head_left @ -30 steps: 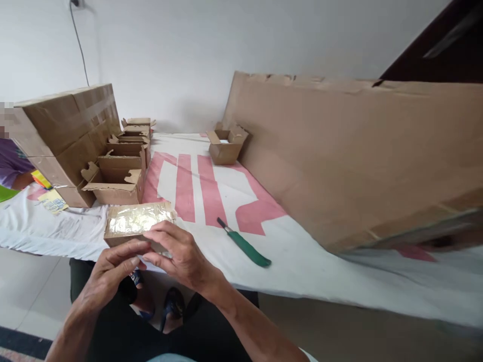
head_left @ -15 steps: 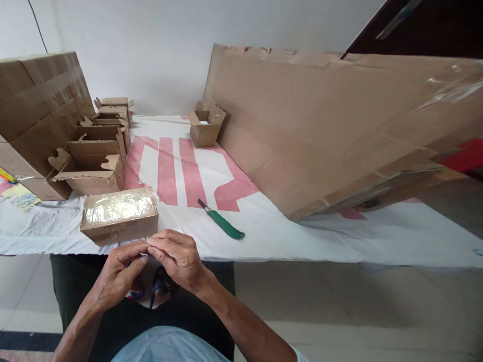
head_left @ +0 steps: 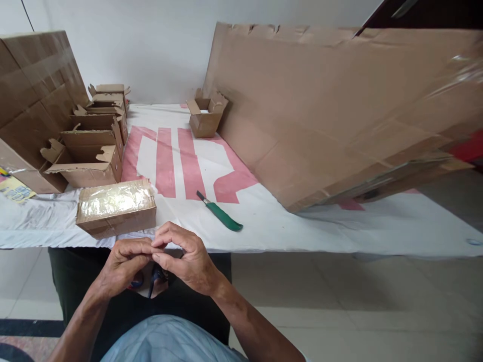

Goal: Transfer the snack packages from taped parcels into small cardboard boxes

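My left hand [head_left: 126,264] and my right hand [head_left: 186,259] meet at the fingertips over my lap, just off the table's near edge. The left fingers are pinched together; whatever they hold, if anything, is too small to make out. Thumb and index finger of the right hand curve apart and touch the left fingertips. Just beyond lies a closed cardboard box [head_left: 116,208], its top covered with shiny clear tape. A green-handled knife [head_left: 221,216] rests on the white cloth to the right, its blade pointing away to the left.
Several open small cartons [head_left: 85,163] stand in a row at the left, beside a large cardboard box [head_left: 41,95]. Another small open carton [head_left: 206,120] sits at the back. A big cardboard sheet [head_left: 320,110] leans across the right side of the red-and-white cloth [head_left: 264,226].
My right thumb and index finger have spread apart, while the fingertips of both hands stay together. The view has tilted down slightly, so the table things appear higher.
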A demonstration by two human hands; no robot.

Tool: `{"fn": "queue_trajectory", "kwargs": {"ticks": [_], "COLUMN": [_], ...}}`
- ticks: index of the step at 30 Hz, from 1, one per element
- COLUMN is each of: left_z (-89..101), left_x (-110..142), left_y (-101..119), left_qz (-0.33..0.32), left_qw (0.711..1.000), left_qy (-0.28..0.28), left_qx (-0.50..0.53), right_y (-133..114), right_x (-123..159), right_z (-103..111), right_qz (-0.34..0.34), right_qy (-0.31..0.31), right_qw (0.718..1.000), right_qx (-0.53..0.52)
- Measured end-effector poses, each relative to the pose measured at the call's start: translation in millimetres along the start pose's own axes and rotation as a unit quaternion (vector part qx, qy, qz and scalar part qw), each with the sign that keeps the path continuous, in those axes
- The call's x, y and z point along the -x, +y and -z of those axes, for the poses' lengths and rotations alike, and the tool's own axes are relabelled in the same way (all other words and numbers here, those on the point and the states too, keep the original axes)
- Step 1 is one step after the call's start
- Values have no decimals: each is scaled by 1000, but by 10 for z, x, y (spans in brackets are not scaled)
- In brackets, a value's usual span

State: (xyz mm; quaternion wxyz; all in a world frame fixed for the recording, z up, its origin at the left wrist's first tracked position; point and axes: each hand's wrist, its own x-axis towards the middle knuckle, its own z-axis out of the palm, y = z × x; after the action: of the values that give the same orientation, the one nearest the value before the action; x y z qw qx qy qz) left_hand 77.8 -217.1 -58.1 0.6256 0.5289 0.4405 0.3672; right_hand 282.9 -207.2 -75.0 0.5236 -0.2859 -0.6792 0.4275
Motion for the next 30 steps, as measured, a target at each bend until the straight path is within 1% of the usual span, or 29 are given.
{"fn": "queue_trajectory", "kwargs": {"ticks": [3, 5, 8, 10, 12, 19, 24, 30], "left_z": [17, 13, -25, -63, -98, -137, -132, -127], "left_x": [-5, -17, -60, -100, -137, -189, -202, -208], "left_y": [-21, -38, -52, -59, -69, -99, -95, -67], "left_qz": [15, 31, 30, 16, 7, -6, -18, -36], "left_qw": [999, 994, 981, 971, 965, 969, 978, 989], "left_qy": [2, -7, -45, -72, -84, -45, -16, 2], "left_qx": [47, 102, 188, 229, 250, 242, 209, 143], "right_y": [-35, -34, 2, 30, 50, 47, 44, 45], "right_x": [16, 29, 49, 59, 60, 35, 33, 40], "right_z": [8, 21, 43, 56, 65, 77, 81, 93], "right_qz": [-10, -39, -84, -95, -96, -89, -75, -57], "right_qy": [-3, -3, 11, 18, 22, 24, 13, 6], "right_qw": [1000, 997, 988, 985, 985, 987, 989, 994], "right_qx": [-26, -68, -129, -142, -142, -128, -130, -96]}}
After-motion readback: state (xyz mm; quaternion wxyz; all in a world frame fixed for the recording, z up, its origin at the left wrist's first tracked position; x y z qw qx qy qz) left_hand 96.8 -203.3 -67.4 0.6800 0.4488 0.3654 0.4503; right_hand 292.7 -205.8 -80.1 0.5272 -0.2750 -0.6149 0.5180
